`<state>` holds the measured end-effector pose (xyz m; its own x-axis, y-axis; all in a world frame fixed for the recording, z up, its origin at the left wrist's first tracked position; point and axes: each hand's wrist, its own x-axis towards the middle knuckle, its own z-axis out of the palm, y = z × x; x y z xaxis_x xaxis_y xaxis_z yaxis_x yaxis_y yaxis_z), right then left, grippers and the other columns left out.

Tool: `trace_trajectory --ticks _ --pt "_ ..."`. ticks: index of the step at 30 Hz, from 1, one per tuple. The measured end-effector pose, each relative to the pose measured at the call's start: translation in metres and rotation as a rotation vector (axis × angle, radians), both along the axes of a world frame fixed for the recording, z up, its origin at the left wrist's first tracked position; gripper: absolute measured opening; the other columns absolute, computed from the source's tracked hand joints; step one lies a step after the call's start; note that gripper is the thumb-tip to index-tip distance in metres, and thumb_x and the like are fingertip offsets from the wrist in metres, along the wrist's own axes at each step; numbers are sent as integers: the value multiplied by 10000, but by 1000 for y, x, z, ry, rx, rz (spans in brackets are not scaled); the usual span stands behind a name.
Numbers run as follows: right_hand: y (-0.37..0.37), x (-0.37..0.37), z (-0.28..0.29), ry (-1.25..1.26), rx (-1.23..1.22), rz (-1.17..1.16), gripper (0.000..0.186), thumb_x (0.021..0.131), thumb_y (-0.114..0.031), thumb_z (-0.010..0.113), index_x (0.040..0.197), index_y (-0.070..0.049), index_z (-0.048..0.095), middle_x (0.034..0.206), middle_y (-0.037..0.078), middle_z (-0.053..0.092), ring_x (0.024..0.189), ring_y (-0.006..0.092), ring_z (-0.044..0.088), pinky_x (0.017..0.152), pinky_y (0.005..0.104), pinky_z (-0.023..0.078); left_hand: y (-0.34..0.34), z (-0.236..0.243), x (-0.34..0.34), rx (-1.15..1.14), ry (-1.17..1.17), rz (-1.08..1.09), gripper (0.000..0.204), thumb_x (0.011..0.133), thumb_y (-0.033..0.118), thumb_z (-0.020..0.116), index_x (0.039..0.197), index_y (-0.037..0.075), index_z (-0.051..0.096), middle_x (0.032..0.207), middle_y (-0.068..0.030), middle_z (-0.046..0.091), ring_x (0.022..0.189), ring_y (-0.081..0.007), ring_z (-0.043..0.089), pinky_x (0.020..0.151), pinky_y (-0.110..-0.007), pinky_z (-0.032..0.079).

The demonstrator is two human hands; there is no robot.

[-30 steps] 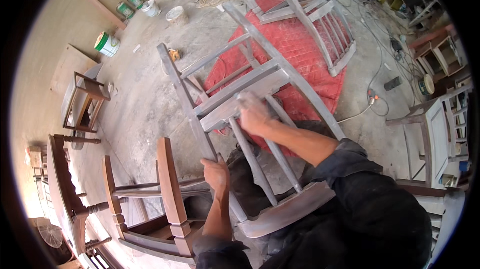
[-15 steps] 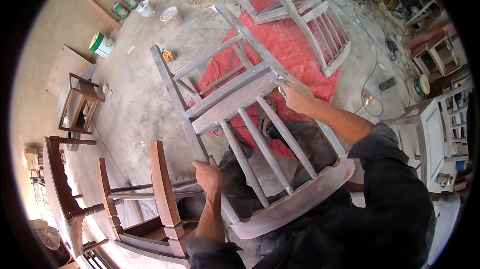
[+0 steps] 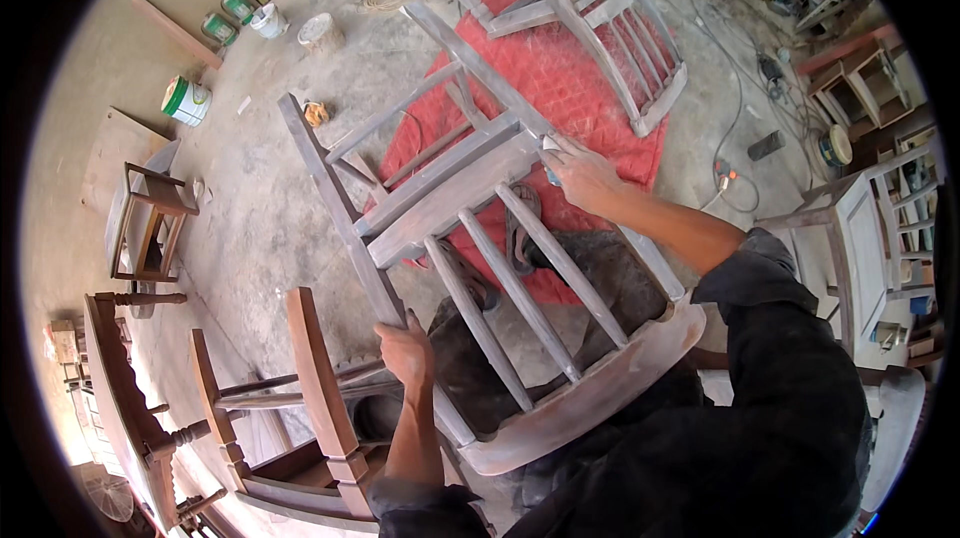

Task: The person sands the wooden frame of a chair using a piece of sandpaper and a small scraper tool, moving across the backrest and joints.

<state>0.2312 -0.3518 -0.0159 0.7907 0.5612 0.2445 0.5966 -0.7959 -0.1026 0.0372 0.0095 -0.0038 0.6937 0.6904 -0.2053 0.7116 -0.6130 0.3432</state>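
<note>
A grey, dusty wooden chair (image 3: 450,193) is tilted in front of me, three slats and a curved top rail nearest my body. My left hand (image 3: 405,353) grips its left side post, fingers wrapped round it. My right hand (image 3: 585,183) holds a small pale-and-blue pad (image 3: 552,175) against the right end of the broad crossbar, fingers pressed together over it. My sandalled feet (image 3: 522,228) show beneath the slats.
A second grey chair (image 3: 570,13) lies on a red quilted mat (image 3: 610,158). Brown chair frames (image 3: 320,368) stand at lower left, grey furniture (image 3: 850,258) at right. Buckets (image 3: 185,98), cans, boards, cables (image 3: 740,68) and a yellow tool (image 3: 316,113) are on the floor or along the wall.
My right hand has moved rightward from the crossbar's middle to its right end. My left hand keeps its grip. The chair and surroundings have shifted slightly leftward in view.
</note>
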Motion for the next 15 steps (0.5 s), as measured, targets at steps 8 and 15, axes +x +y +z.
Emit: trace_trajectory --ticks 8,15 --pt "19 0 2 -56 -74 -70 472 879 -70 543 1315 109 562 1378 268 575 1373 402 486 1217 458 316 3 1 -1 39 -3 -22 521 920 423 702 1094 -26 502 933 -321 705 932 -503 687 820 -564 529" --pt "36 -12 -3 -121 -325 -33 472 965 -188 476 1317 107 586 1366 264 602 1379 373 492 1230 449 290 9 -9 -1 75 -11 -32 568 912 479 707 1070 -30 512 914 -318 708 910 -510 688 796 -561 534"
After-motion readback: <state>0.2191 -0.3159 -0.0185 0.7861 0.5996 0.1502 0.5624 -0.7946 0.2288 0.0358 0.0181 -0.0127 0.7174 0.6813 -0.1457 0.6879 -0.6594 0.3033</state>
